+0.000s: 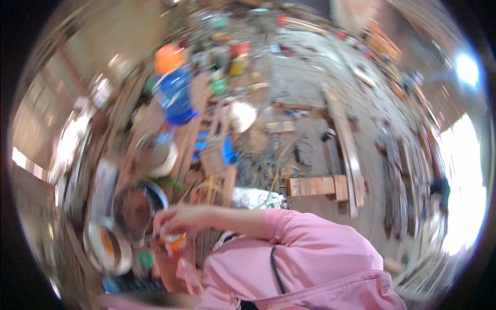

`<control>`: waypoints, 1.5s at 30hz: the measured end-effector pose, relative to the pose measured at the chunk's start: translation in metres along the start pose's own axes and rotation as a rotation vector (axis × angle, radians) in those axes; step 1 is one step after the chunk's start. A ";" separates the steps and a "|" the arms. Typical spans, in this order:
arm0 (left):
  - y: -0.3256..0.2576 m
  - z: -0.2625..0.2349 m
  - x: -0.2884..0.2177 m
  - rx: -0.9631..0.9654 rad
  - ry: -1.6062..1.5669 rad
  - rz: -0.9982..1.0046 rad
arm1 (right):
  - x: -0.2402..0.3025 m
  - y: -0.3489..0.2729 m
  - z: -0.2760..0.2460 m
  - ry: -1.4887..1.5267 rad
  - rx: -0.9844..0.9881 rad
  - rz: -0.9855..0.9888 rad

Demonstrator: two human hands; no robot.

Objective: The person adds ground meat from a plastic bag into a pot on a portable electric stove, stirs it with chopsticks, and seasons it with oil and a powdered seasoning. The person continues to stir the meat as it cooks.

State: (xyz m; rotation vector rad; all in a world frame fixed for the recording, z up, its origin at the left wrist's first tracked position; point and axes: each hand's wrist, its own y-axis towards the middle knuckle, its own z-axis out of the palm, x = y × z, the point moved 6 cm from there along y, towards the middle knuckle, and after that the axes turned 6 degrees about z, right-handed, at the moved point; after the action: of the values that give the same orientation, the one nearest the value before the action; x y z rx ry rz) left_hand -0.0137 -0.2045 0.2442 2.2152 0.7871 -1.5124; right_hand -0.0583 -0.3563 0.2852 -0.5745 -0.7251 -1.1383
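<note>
My left hand [163, 256] is low at the left, its fingers closed around a small orange-and-white object [175, 243], too blurred to tell its kind. Just above it is my right hand [182, 219], reaching across from the right in a pink sleeve. The right fingers are bent and pressed together over the top of that object; what they pinch is hidden. Right beyond both hands sits a wide dark round pan [135, 209] with something brown inside. A pale bowl [92, 248] holding an orange thing stands to the left, beside a jar with a green top [145, 259].
Farther off stand a light-coloured basin [157, 156], a large blue container [177, 98] and an orange one [169, 58]. Wooden blocks [315, 186], a long plank [345, 144] and a white sack [253, 198] lie on the ground. Stacked boards [405, 181] line the right.
</note>
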 end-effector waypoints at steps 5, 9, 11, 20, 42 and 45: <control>0.001 0.008 -0.002 -0.299 -0.431 0.046 | 0.021 0.008 -0.007 -0.231 -0.146 -0.057; -0.002 -0.004 -0.020 -0.399 -0.508 0.044 | 0.047 0.000 -0.012 -0.159 -0.238 -0.010; -0.007 -0.014 -0.029 -0.477 -0.399 0.026 | 0.054 0.000 -0.012 -0.193 -0.235 0.017; -0.028 -0.029 -0.036 -0.608 -0.383 0.056 | 0.051 0.021 -0.014 -0.601 -0.324 0.033; 0.025 0.015 -0.065 -0.710 -0.267 0.176 | 0.072 0.010 -0.041 -0.166 -0.152 -0.062; 0.042 0.022 -0.069 -0.750 -0.231 0.223 | 0.048 -0.005 -0.058 -0.147 -0.244 0.026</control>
State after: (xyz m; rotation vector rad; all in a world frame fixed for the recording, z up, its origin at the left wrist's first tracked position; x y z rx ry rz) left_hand -0.0233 -0.2669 0.2991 1.4887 0.8226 -1.0901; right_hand -0.0385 -0.4289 0.2851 -0.8784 -0.7068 -1.1768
